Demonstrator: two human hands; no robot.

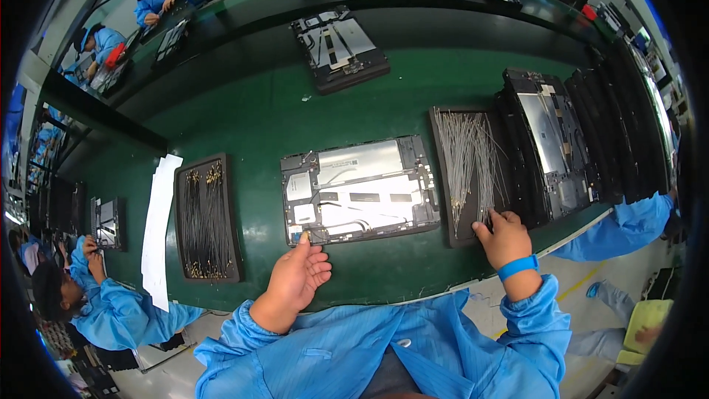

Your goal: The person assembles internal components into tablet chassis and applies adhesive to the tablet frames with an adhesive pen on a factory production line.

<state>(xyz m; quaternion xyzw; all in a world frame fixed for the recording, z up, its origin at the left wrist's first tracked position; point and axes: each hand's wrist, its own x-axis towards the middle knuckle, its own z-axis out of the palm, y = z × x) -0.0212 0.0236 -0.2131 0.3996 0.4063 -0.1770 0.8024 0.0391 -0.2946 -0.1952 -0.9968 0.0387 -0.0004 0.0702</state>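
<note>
In front of me on the green bench lies an opened tablet [353, 197], its silvery battery and boards showing. At its near left corner, my left hand [294, 278] rests its thumb on the edge, the other fingers loosely curled and gripping nothing. My right hand [507, 241], with a blue wristband, reaches into the near end of a dark tray [461, 239]. Its thumb and index finger close on the ends of thin grey cables [473, 162]; how many they pinch I cannot make out. Left of the tablet, another tray [235, 247] holds black cables [205, 222] with gold tips.
White paper strips [156, 229] lie beside the left tray. Another opened tablet [340, 44] sits on a black pad farther back. At right, a tablet [550, 140] leans against a row of black trays [620, 118]. Co-workers in blue sit left and across; a blue sleeve [628, 229] shows at right.
</note>
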